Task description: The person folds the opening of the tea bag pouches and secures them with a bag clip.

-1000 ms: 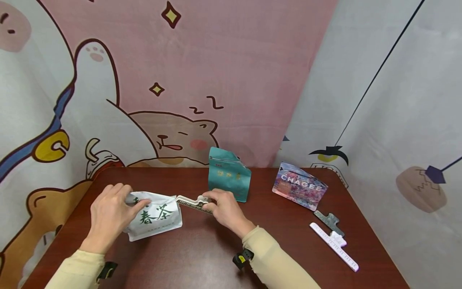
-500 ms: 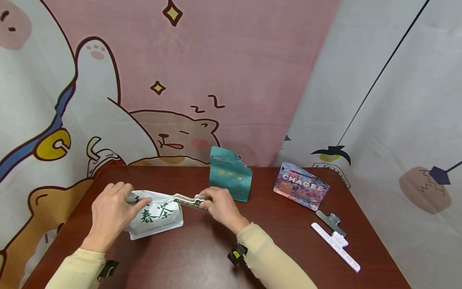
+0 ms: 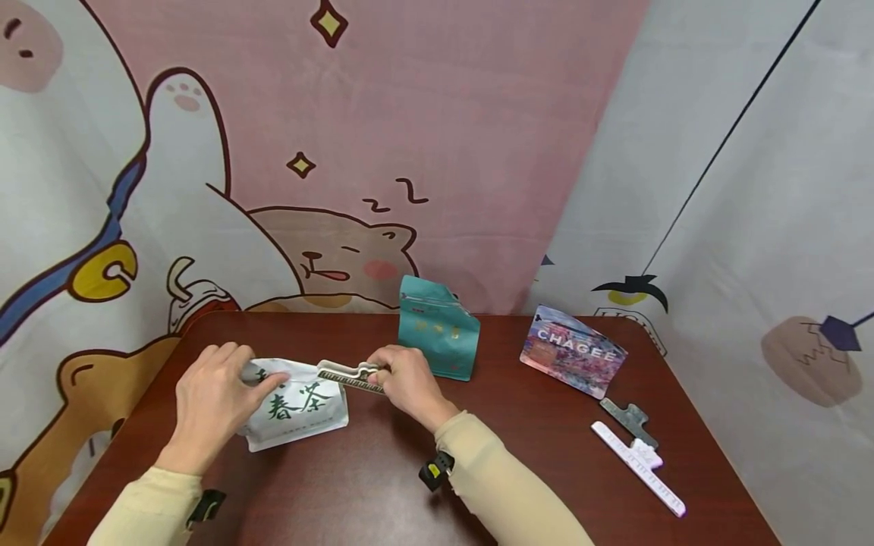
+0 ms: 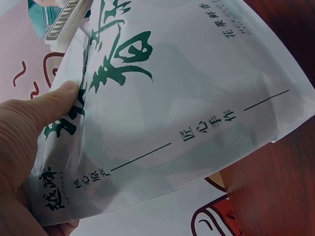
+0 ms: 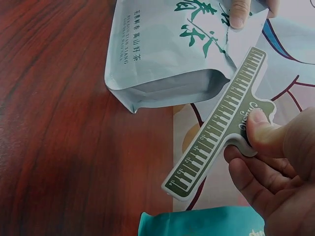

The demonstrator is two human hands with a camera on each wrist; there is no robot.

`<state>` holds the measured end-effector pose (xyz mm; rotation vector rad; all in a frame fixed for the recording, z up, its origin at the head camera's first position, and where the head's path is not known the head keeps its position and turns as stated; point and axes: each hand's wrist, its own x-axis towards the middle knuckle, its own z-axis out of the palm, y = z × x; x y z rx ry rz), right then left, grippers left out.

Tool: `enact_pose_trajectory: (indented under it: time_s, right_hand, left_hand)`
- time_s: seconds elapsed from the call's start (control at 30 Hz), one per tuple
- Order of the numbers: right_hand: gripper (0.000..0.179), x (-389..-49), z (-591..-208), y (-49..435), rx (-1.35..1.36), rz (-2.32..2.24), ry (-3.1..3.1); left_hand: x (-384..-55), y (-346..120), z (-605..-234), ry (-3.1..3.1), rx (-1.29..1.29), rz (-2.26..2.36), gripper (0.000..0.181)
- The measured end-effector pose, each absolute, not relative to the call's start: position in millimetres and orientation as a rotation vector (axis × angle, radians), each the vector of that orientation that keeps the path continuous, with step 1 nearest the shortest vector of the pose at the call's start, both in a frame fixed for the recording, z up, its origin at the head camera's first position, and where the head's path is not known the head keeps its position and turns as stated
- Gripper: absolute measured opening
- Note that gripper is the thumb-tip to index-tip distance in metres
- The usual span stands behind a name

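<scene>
My left hand [image 3: 215,390] pinches the folded top of a white tea bag [image 3: 300,417] with green characters, its thumb on the printed front. In the left wrist view the bag [image 4: 197,98] fills most of the picture. A ruler-like bag clip [image 3: 341,376] with a piano-key print is held by its handle between thumb and fingers of my right hand [image 3: 411,385]. One end of the clip [image 5: 216,123] meets the bag's top right corner. Whether the bag's edge lies inside the clip's jaws, I cannot tell.
A teal bag [image 3: 437,341] stands behind my right hand. Farther right a colourful CHAGEE bag [image 3: 573,353] leans back. A grey clip [image 3: 630,422] and a white clip [image 3: 638,466] lie near the right side of the brown table [image 3: 369,493].
My right hand has moved left with the clip, whose end now overlaps the bag's top corner more. The left hand keeps its hold on the tea bag.
</scene>
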<state>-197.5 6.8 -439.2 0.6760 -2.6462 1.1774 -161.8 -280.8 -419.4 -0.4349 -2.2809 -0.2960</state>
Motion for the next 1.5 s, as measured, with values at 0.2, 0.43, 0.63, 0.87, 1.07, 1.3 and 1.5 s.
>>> enact_pose_trajectory:
  time_s: [0.2, 0.43, 0.63, 0.87, 1.07, 1.3, 1.5]
  right_hand:
    - [0.009, -199.6, -435.8, 1.7, 0.713, 1.108, -2.610]
    - [0.009, -202.3, -433.4, -6.0, 0.748, 1.081, -2.592]
    - [0.008, -204.5, -434.0, -13.5, 0.779, 1.064, -2.574]
    - [0.015, -206.5, -432.1, -22.7, 0.812, 1.049, -2.555]
    - [0.022, -206.0, -429.4, -28.5, 0.825, 1.046, -2.543]
    - [0.016, -206.5, -424.7, -33.3, 0.826, 1.028, -2.547]
    - [0.012, -206.4, -421.1, -39.1, 0.826, 1.025, -2.573]
  left_hand:
    - [-162.7, -280.3, -418.8, -2.260, -0.469, -0.270, 0.050]
    - [-161.7, -280.4, -418.6, -2.281, -0.443, -0.270, 0.050]
    - [-160.1, -279.6, -417.3, -2.298, -0.428, -0.265, 0.049]
    - [-159.7, -278.2, -415.6, -2.314, -0.411, -0.246, 0.052]
    - [-159.7, -278.6, -416.5, -2.318, -0.409, -0.255, 0.052]
    - [-159.6, -277.2, -415.8, -2.333, -0.396, -0.253, 0.053]
    - [-158.4, -276.9, -415.3, -2.344, -0.386, -0.250, 0.054]
